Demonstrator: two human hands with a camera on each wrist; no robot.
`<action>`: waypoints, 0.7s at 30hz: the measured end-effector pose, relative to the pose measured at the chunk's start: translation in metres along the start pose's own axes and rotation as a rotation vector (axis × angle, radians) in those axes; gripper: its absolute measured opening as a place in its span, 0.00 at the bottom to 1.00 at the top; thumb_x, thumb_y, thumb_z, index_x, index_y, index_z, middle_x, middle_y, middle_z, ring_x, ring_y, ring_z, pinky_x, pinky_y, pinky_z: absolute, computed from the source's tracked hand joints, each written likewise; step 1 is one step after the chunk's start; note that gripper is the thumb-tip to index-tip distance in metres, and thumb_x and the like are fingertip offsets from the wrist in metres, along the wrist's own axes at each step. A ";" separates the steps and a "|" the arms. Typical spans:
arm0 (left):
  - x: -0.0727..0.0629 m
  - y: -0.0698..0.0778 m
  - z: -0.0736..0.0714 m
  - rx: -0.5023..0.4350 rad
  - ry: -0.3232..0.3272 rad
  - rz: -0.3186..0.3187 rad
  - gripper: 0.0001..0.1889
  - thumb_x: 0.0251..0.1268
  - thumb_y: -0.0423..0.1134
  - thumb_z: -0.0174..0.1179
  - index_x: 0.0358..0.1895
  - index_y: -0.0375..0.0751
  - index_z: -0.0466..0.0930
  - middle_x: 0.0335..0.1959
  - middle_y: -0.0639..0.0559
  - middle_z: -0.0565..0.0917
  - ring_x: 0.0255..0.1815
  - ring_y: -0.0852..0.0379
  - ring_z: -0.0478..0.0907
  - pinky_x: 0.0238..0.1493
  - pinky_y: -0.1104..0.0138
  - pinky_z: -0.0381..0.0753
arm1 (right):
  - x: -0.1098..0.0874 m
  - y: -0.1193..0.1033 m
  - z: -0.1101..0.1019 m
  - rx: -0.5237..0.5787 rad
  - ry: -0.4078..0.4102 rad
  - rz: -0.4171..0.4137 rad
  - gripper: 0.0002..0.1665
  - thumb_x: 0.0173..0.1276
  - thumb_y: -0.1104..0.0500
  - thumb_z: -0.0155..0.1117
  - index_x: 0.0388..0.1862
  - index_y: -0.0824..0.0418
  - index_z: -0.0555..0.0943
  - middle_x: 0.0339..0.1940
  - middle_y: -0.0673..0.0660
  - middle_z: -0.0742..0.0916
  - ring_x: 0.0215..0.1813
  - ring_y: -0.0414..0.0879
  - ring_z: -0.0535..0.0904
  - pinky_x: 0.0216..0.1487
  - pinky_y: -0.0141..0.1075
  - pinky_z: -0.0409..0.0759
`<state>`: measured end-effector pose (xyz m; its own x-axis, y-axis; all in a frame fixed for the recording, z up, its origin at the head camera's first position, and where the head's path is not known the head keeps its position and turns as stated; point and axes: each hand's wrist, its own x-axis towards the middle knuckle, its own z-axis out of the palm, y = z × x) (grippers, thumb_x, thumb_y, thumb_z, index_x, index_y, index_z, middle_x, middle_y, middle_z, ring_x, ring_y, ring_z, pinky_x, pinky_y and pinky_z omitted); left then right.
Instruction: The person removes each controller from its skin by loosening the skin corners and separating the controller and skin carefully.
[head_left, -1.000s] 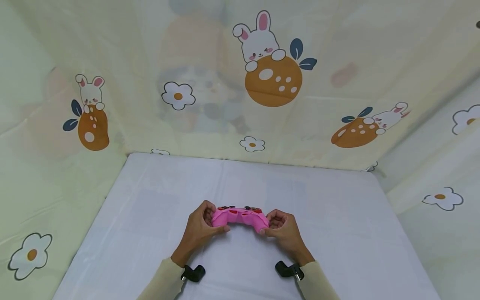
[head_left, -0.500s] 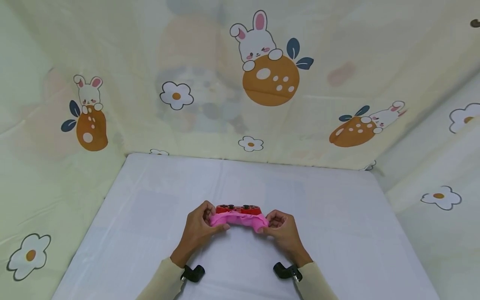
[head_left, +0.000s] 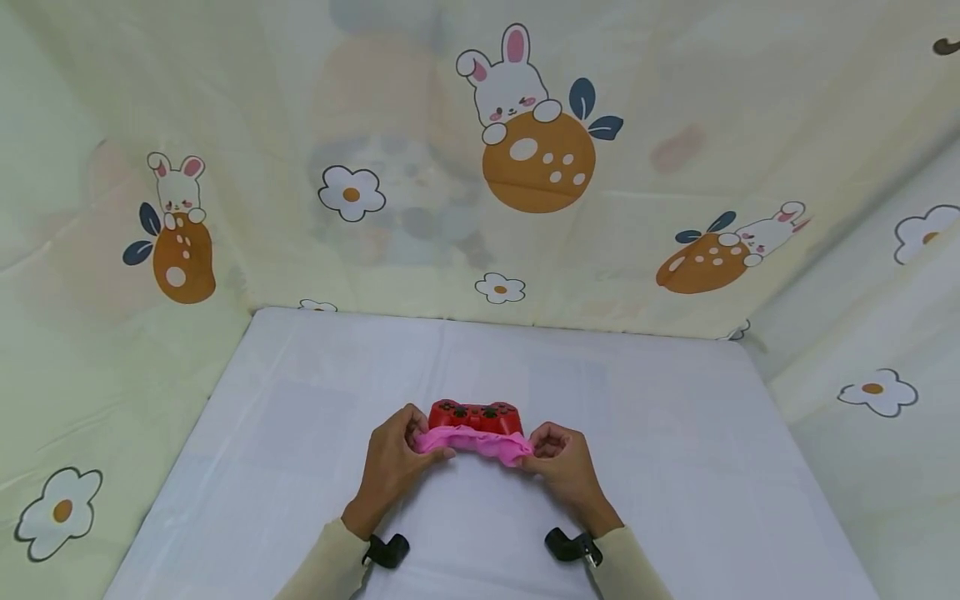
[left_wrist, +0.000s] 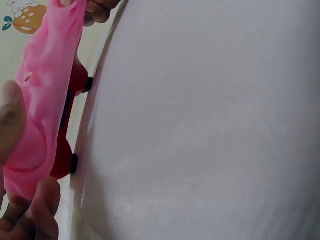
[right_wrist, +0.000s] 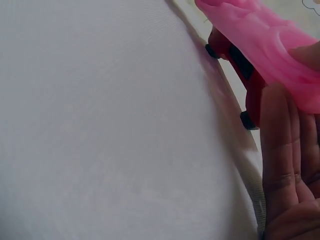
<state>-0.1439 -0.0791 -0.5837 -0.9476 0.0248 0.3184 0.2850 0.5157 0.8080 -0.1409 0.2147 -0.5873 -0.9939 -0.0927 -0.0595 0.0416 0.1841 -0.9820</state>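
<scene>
A red game controller [head_left: 476,414] with dark thumbsticks faces up near the middle of the table, its upper part bare. Around its near side lies a crumpled pink silicone cover [head_left: 472,441]. My left hand [head_left: 396,454] pinches the cover's left end between thumb and fingers, and my right hand [head_left: 564,462] pinches the right end. In the left wrist view the pink cover [left_wrist: 47,95] is stretched lengthwise, with red controller parts showing behind it. The right wrist view has the thumb over the cover [right_wrist: 260,42] and the fingers beneath; the controller's grips are hidden.
A white cloth covers the table [head_left: 337,367]. Behind it hangs a pale curtain [head_left: 420,92] printed with bunnies, oranges and flowers, which also lines both sides. Dark wrist cameras [head_left: 387,551] are strapped at the cuffs of both sleeves.
The pink cover has peeled down toward me and bunched up, so the red controller now shows far more of its face. Both hands keep their pinch on the ends and have hardly shifted.
</scene>
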 end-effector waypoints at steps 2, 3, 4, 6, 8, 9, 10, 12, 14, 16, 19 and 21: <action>-0.001 0.000 0.001 -0.003 0.014 -0.008 0.27 0.41 0.48 0.89 0.35 0.47 0.76 0.25 0.58 0.75 0.28 0.63 0.70 0.31 0.73 0.71 | -0.001 0.001 0.001 -0.009 -0.014 0.001 0.16 0.56 0.69 0.82 0.39 0.67 0.83 0.30 0.55 0.87 0.32 0.42 0.82 0.35 0.30 0.82; -0.002 0.000 0.002 -0.003 0.011 -0.014 0.26 0.41 0.46 0.89 0.35 0.47 0.77 0.25 0.58 0.76 0.28 0.63 0.70 0.31 0.73 0.71 | -0.001 0.001 0.001 -0.014 -0.024 0.001 0.15 0.56 0.69 0.82 0.38 0.66 0.83 0.31 0.55 0.88 0.32 0.42 0.82 0.35 0.30 0.83; -0.002 0.000 0.003 0.002 0.006 -0.020 0.25 0.42 0.46 0.89 0.35 0.48 0.77 0.25 0.58 0.76 0.28 0.63 0.70 0.31 0.73 0.71 | -0.002 0.001 0.002 -0.017 -0.036 0.000 0.15 0.56 0.69 0.83 0.38 0.66 0.84 0.31 0.55 0.88 0.32 0.43 0.83 0.36 0.31 0.84; -0.002 0.000 0.005 0.012 -0.010 -0.030 0.23 0.44 0.44 0.88 0.36 0.49 0.79 0.25 0.59 0.76 0.28 0.64 0.71 0.31 0.73 0.72 | -0.002 0.001 0.004 -0.016 -0.061 0.001 0.15 0.57 0.69 0.83 0.40 0.65 0.85 0.34 0.56 0.90 0.34 0.44 0.86 0.39 0.32 0.86; -0.003 -0.001 0.006 0.023 -0.026 -0.032 0.23 0.45 0.43 0.88 0.38 0.49 0.80 0.27 0.60 0.77 0.29 0.64 0.72 0.33 0.73 0.74 | -0.002 0.000 0.006 -0.023 -0.086 -0.004 0.16 0.58 0.68 0.83 0.42 0.64 0.86 0.37 0.57 0.90 0.36 0.44 0.88 0.42 0.33 0.88; -0.003 -0.001 0.006 0.029 -0.034 -0.034 0.23 0.45 0.43 0.88 0.39 0.50 0.80 0.28 0.60 0.78 0.30 0.63 0.73 0.33 0.72 0.74 | -0.003 0.000 0.006 -0.027 -0.093 -0.007 0.17 0.58 0.68 0.82 0.44 0.64 0.86 0.38 0.57 0.90 0.38 0.44 0.88 0.43 0.33 0.88; -0.003 -0.001 0.005 0.030 -0.039 -0.036 0.24 0.45 0.43 0.88 0.40 0.50 0.80 0.29 0.60 0.78 0.30 0.63 0.74 0.34 0.72 0.75 | -0.002 0.000 0.006 -0.034 -0.102 -0.010 0.18 0.58 0.68 0.82 0.45 0.64 0.85 0.40 0.58 0.89 0.39 0.45 0.88 0.45 0.32 0.88; -0.004 -0.001 0.003 0.017 -0.053 -0.039 0.26 0.44 0.42 0.88 0.43 0.49 0.80 0.31 0.59 0.79 0.32 0.61 0.76 0.35 0.71 0.77 | -0.003 -0.001 0.006 -0.052 -0.124 -0.013 0.22 0.57 0.68 0.83 0.49 0.63 0.84 0.43 0.59 0.88 0.41 0.46 0.87 0.47 0.32 0.88; -0.005 -0.002 0.000 -0.001 -0.076 -0.049 0.27 0.44 0.41 0.88 0.46 0.49 0.81 0.34 0.59 0.80 0.33 0.59 0.78 0.37 0.71 0.78 | -0.004 -0.001 0.005 -0.067 -0.152 -0.009 0.25 0.56 0.69 0.82 0.52 0.63 0.83 0.45 0.60 0.87 0.43 0.47 0.87 0.48 0.33 0.88; -0.007 -0.002 -0.002 -0.008 -0.099 -0.054 0.29 0.45 0.42 0.88 0.50 0.50 0.81 0.37 0.59 0.81 0.35 0.58 0.78 0.38 0.71 0.79 | -0.004 -0.002 0.003 -0.078 -0.186 -0.002 0.28 0.55 0.69 0.83 0.55 0.62 0.82 0.47 0.62 0.87 0.46 0.50 0.87 0.50 0.33 0.88; -0.008 -0.004 -0.006 -0.009 -0.109 -0.056 0.29 0.47 0.40 0.87 0.54 0.50 0.82 0.42 0.58 0.83 0.37 0.57 0.79 0.39 0.70 0.79 | -0.002 -0.004 0.000 -0.108 -0.208 0.007 0.32 0.55 0.67 0.85 0.57 0.60 0.81 0.49 0.62 0.88 0.48 0.52 0.88 0.51 0.34 0.89; -0.009 -0.004 -0.008 -0.010 -0.101 -0.050 0.30 0.48 0.39 0.86 0.56 0.49 0.83 0.45 0.56 0.84 0.38 0.55 0.79 0.40 0.69 0.79 | -0.001 -0.007 -0.001 -0.134 -0.185 0.001 0.32 0.54 0.64 0.87 0.57 0.58 0.82 0.49 0.60 0.88 0.48 0.52 0.87 0.51 0.34 0.88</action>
<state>-0.1354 -0.0885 -0.5855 -0.9704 0.0859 0.2259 0.2376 0.5098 0.8268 -0.1401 0.2144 -0.5804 -0.9577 -0.2684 -0.1042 0.0160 0.3117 -0.9500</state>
